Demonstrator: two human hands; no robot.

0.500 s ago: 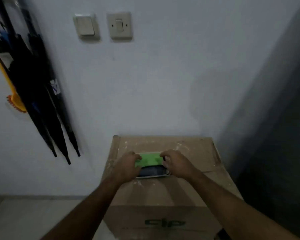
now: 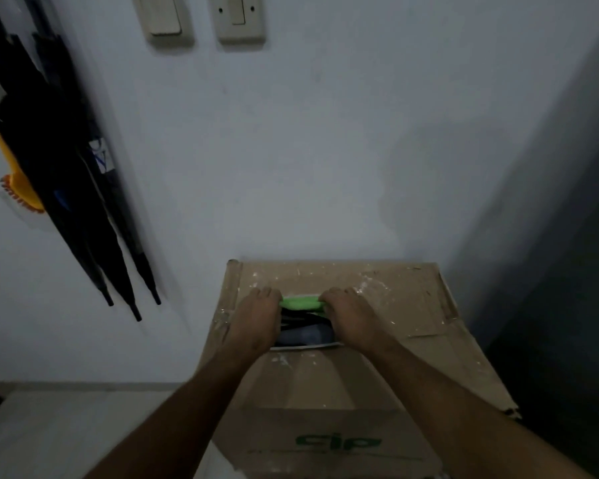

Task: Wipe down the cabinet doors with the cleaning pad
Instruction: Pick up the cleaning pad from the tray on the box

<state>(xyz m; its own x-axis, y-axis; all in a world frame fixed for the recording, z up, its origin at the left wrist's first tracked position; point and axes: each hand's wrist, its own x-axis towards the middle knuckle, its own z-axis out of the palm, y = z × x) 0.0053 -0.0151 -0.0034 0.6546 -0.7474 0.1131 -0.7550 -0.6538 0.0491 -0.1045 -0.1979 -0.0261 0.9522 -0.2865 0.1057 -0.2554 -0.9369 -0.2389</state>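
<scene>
Both hands grip the bright green cleaning pad (image 2: 300, 302) at its ends, left hand (image 2: 258, 319) and right hand (image 2: 351, 318) with fingers curled over it, probably to lift it for wiping. It lies on a dark tray-like object (image 2: 305, 331) near the far edge of the paint-flecked brown cardboard box (image 2: 395, 361) against the pale wall (image 2: 308, 150).

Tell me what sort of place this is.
Probably a home entryway or utility corner: folded umbrellas and an orange brush hang on a plain wall below two light switches, and a paint-flecked cardboard box stands against it, both hands on a green pad.
</scene>
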